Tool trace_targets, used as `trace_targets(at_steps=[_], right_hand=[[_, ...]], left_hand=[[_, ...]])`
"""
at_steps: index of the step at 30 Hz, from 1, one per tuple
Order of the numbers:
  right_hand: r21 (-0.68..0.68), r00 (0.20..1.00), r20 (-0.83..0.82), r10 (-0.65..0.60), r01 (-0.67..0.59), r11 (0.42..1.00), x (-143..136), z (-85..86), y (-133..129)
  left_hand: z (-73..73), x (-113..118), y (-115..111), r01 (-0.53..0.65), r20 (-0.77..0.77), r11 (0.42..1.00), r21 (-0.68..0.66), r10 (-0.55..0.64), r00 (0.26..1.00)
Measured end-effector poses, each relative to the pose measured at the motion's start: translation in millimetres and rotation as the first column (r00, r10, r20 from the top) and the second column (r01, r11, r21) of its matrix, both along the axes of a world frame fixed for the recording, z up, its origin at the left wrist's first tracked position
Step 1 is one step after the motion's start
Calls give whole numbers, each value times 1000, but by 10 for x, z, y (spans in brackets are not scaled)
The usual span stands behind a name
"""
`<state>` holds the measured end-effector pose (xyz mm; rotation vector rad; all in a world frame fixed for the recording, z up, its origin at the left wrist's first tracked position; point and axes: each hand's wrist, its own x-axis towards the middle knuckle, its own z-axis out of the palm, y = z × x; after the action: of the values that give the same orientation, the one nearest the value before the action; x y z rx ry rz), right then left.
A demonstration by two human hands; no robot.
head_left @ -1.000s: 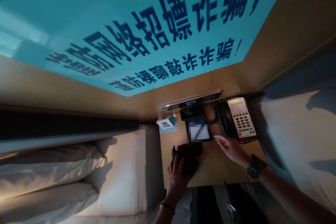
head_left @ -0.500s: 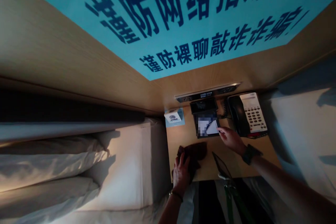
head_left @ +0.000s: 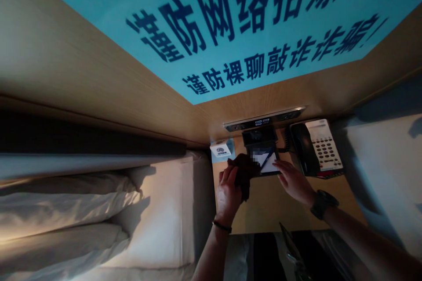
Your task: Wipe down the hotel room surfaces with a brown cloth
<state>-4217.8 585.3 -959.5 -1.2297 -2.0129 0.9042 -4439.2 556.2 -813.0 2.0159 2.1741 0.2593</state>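
A dark brown cloth (head_left: 243, 171) is bunched under my left hand (head_left: 228, 191), whose fingers are curled over it at the left of the bedside table. The far end of the cloth reaches the left edge of a dark tray (head_left: 263, 145). White notepaper (head_left: 271, 166) lies in that tray, with a dark pen (head_left: 267, 159) slanting across it; part of the paper is blurred out. At the paper's right edge, my right hand (head_left: 294, 182) has its fingertips pressed together on it. A dark watch (head_left: 324, 204) sits on the right wrist.
A telephone (head_left: 325, 147) stands right of the tray, its coiled cord between them. A small white sign block (head_left: 220, 148) is at the table's (head_left: 263, 210) back left. Behind runs a socket panel (head_left: 263, 119). Beds with pillows (head_left: 66, 193) flank the table; a lanyard badge (head_left: 288, 241) hangs in front.
My left hand has pushed the cloth forward, up to the tray. The paper's raised corner has come down, and the pen lies over it; my right hand stays at its edge.
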Motion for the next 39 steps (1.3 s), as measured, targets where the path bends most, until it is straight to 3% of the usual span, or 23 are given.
trace_targets(at_steps=[4,8,12,16,20,25,29,32,36,39], right_hand=[[84,998,-16,-62,63,994,36,301,324],[90,994,-36,-102,105,990,-129,593,717],[49,985,0,-173,172,984,-411,706,1068],[30,985,-27,-171,172,985,-569,726,1247],[42,984,-87,-158,163,986,-525,873,1198],[95,967,-239,-92,118,989,-219,1168,961],[122,908,-398,-129,192,974,135,1288,729],[71,863,-451,-226,288,955,419,1298,556],[19,799,-438,-413,468,884,784,1268,401],[0,767,-393,-508,552,834,957,1244,349]], left_hand=[[230,179,416,73,-64,994,77,-69,996],[103,268,730,62,-139,998,-12,-63,988],[-26,232,595,88,-131,980,-180,-113,985],[192,147,351,64,-54,996,-66,-68,996],[416,268,489,153,14,979,132,-156,988],[326,610,686,195,104,924,329,-240,965],[200,681,584,294,74,926,238,-319,945],[209,622,534,321,32,941,104,-326,945],[318,644,697,179,-44,981,75,-177,983],[246,810,993,111,-210,993,-38,-117,971]])
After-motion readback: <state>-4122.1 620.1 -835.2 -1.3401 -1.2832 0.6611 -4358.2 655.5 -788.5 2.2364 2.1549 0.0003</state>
